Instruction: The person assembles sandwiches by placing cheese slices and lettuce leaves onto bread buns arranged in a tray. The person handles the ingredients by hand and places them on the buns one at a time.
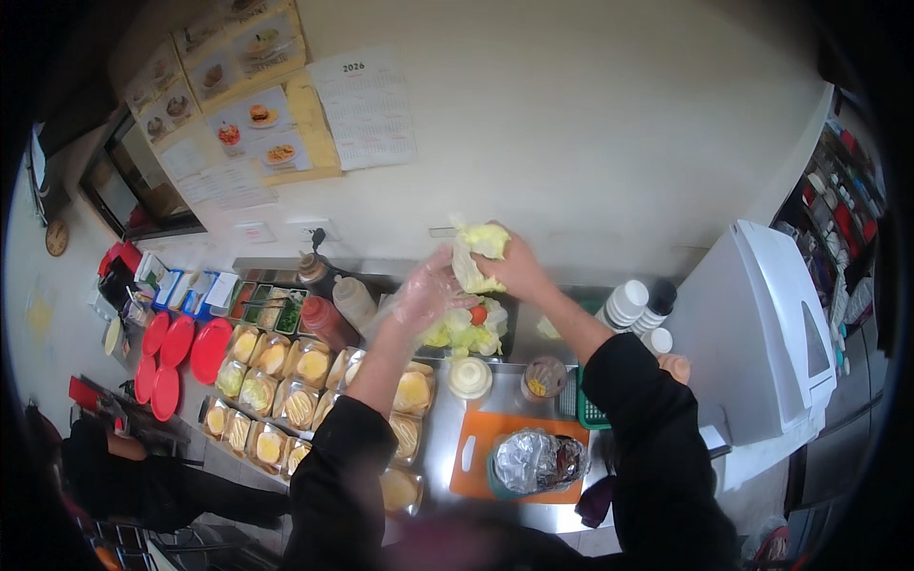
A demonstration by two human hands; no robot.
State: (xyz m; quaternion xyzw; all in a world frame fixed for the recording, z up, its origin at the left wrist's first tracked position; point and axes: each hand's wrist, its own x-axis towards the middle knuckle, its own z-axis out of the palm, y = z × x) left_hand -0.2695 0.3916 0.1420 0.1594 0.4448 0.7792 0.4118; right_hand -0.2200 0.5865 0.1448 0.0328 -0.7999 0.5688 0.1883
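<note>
My right hand (513,265), which looks bare, grips a bunch of pale green lettuce (480,250) in front of the wall. Close on its left is my left hand (427,289) in a clear plastic glove, fingers spread; its fingertips reach the lettuce's edge, and whether they touch is hard to tell. Below both hands, a dark container (508,342) holds more lettuce leaves (457,328) and a red tomato (478,315). Rows of open boxes with burger buns (312,364) stand to the left, some topped with pale sauce, some with lettuce. My left forearm hides part of them.
Sauce bottles (328,322) and topping pans (275,308) line the back left, near red plates (212,350). A white sauce tub (469,378), clear cup (544,378) and orange cutting board (471,485) with a foil-covered container (539,460) sit nearer. Stacked cups (625,303) and a white appliance (750,335) stand right. Another person (121,464) is lower left.
</note>
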